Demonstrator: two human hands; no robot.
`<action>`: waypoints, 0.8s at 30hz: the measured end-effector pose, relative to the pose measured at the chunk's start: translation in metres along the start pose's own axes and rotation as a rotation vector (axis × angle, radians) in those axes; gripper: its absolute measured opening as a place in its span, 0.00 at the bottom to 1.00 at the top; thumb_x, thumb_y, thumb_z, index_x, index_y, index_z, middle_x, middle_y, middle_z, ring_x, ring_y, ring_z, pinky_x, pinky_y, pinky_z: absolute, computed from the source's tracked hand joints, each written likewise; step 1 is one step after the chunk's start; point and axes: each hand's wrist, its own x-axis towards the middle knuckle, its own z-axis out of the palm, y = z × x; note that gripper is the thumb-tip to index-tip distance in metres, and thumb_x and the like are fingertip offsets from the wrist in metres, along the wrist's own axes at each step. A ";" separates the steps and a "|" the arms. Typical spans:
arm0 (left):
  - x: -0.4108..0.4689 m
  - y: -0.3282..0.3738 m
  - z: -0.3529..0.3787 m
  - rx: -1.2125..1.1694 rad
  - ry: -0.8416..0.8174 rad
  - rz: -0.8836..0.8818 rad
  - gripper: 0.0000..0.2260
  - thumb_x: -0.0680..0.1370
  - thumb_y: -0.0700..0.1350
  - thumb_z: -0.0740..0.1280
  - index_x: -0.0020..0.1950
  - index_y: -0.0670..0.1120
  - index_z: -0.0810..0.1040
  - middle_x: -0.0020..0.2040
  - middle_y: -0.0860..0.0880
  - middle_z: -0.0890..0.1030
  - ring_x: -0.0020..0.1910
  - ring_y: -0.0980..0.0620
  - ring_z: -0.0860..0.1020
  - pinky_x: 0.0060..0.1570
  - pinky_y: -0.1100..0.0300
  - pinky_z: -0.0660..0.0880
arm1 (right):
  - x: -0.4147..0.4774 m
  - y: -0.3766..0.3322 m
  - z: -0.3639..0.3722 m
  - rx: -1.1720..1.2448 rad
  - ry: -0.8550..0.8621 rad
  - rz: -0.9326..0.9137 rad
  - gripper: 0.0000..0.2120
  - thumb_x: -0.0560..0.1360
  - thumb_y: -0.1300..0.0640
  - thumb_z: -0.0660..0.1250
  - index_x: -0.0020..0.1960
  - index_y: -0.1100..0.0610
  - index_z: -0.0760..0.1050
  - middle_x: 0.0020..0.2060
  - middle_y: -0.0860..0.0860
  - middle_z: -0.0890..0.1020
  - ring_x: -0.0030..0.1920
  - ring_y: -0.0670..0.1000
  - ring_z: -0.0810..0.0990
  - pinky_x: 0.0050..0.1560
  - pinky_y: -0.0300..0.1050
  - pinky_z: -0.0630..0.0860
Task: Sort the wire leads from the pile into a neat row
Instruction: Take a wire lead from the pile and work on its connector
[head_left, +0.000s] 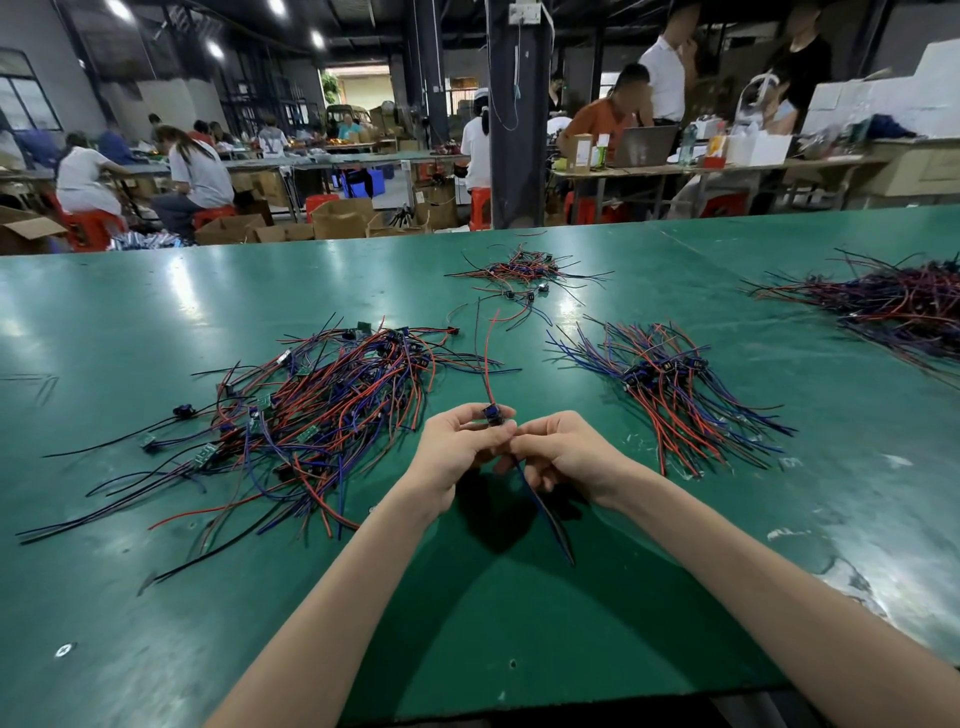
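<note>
Holding one wire lead (491, 413) above the green table (571, 623), both hands were clamped on it. The left hand (457, 447) pinched its small dark middle block, and the right hand (566, 452) pinched the blue strand just below. The lead's long axis ran straight away from the person, red strand far and blue strand near. The aligned row (670, 384) lay to the right, nearer the right hand; the tangled pile (322, 410) lay to the left. Fingertips hid the block's lower part.
</note>
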 end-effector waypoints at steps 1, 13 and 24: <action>0.000 0.000 0.000 -0.002 0.011 0.005 0.06 0.72 0.32 0.70 0.43 0.42 0.81 0.33 0.48 0.83 0.30 0.54 0.80 0.32 0.64 0.77 | 0.000 0.000 0.000 0.004 -0.001 0.003 0.07 0.76 0.68 0.62 0.45 0.65 0.79 0.33 0.54 0.84 0.20 0.43 0.73 0.19 0.33 0.66; -0.003 -0.001 0.005 0.117 0.127 0.180 0.07 0.70 0.32 0.73 0.41 0.43 0.81 0.31 0.50 0.81 0.31 0.53 0.78 0.42 0.59 0.78 | 0.001 -0.004 -0.002 -0.005 -0.001 0.030 0.07 0.75 0.68 0.62 0.45 0.65 0.80 0.31 0.54 0.83 0.19 0.44 0.72 0.17 0.33 0.63; 0.001 -0.006 0.006 0.163 0.217 0.298 0.08 0.70 0.33 0.73 0.39 0.45 0.81 0.27 0.57 0.78 0.27 0.64 0.72 0.34 0.71 0.72 | 0.002 -0.004 -0.007 -0.085 0.009 -0.024 0.08 0.76 0.67 0.63 0.40 0.63 0.79 0.29 0.54 0.83 0.19 0.44 0.71 0.17 0.34 0.64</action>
